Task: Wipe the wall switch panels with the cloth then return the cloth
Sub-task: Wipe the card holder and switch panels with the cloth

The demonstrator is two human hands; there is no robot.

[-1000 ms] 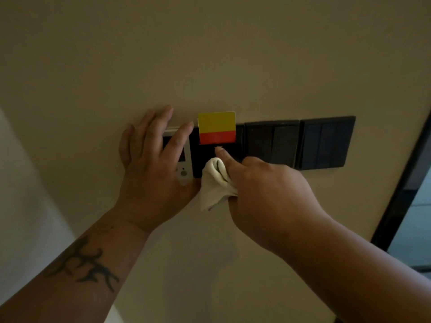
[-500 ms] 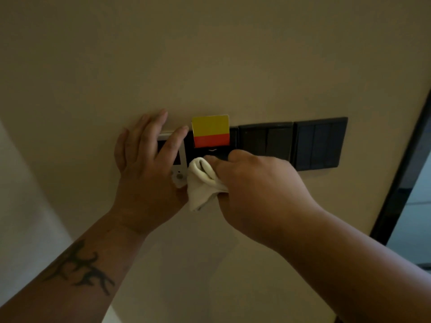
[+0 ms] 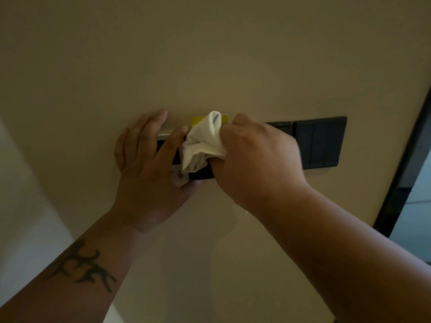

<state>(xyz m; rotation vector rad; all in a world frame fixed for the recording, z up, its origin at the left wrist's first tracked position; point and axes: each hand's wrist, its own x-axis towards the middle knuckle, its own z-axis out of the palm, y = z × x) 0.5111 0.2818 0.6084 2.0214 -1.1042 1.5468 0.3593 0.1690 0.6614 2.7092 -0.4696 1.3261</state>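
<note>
While my right hand (image 3: pixel 258 157) clenches the cloth (image 3: pixel 203 141) against the yellow card (image 3: pixel 197 119) and my left hand (image 3: pixel 144 164) lies flat, released, on the white panel (image 3: pixel 166 134), a hard rub could knock the card loose.

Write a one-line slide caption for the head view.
Right hand rubs a white cloth over the yellow key card while left hand rests flat on the wall panel.

A plain beige wall (image 3: pixel 210 54) fills most of the frame in dim, warm light. A dark door frame (image 3: pixel 403 164) slants down the right edge, with a paler, brighter area (image 3: pixel 417 210) beyond it.
</note>
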